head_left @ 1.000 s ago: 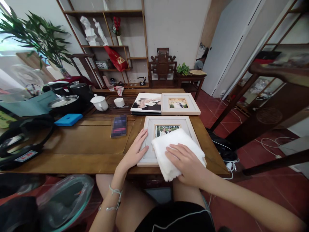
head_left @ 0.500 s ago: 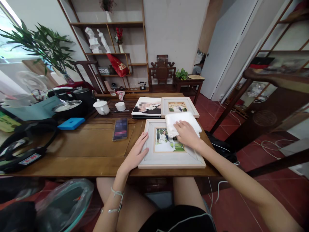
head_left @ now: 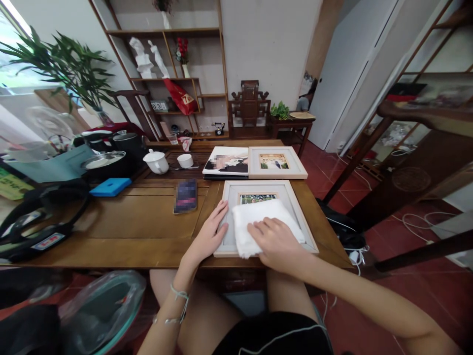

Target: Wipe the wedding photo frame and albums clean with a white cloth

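A white-framed photo (head_left: pixel 291 204) lies flat at the near edge of the wooden table (head_left: pixel 140 222). My left hand (head_left: pixel 209 234) rests open on its left border, fingers stretched forward. My right hand (head_left: pixel 275 240) lies flat on a folded white cloth (head_left: pixel 254 219), pressing it onto the lower part of the frame's glass. The cloth covers most of the picture; only the top strip shows.
A second framed photo (head_left: pixel 277 161) and a photo album (head_left: pixel 226 161) lie farther back. A phone (head_left: pixel 185 195), a blue box (head_left: pixel 110 187), a teapot (head_left: pixel 155 161), a cup (head_left: pixel 185 160), pots and black headphones (head_left: pixel 40 222) occupy the left. A bin (head_left: pixel 99 310) stands by my knee.
My right hand has pulled the cloth from the frame's far right corner back toward me over the glass. The left hand has stayed on the frame's left border.
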Available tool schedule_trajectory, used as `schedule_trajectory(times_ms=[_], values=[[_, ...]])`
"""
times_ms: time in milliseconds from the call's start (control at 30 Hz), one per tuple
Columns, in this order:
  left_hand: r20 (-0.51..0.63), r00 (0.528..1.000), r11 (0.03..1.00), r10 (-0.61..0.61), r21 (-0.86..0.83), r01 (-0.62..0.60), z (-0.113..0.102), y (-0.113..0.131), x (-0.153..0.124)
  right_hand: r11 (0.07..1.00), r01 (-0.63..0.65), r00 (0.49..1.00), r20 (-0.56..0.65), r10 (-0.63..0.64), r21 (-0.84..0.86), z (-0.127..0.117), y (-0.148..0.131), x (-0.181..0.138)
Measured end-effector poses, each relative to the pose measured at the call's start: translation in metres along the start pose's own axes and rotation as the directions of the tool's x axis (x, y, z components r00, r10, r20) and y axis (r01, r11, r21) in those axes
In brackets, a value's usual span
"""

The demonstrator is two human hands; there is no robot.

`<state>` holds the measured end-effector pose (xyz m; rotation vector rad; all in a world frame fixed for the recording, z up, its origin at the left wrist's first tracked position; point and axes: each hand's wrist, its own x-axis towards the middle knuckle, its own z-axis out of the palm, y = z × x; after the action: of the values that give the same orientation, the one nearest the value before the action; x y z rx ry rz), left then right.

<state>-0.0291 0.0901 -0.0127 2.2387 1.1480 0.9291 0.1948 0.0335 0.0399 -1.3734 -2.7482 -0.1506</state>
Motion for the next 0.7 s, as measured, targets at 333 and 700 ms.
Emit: schedule_trajectory(times_ms=[333, 700], values=[[0.038, 0.995, 0.995, 0.089, -0.039, -0.088, -0.002, -0.001, 0.004, 0.976, -0.206, 0.975, -0.102, 0.199, -0.069, -0.029, 0.054, 0.063], [0.094, 0.993, 0.996, 0.075, -0.05, -0.07, -0.003, -0.003, 0.002, 0.947, 0.297, 0.954, -0.091, -0.287, 0.123, 0.026, 0.079, 0.111]])
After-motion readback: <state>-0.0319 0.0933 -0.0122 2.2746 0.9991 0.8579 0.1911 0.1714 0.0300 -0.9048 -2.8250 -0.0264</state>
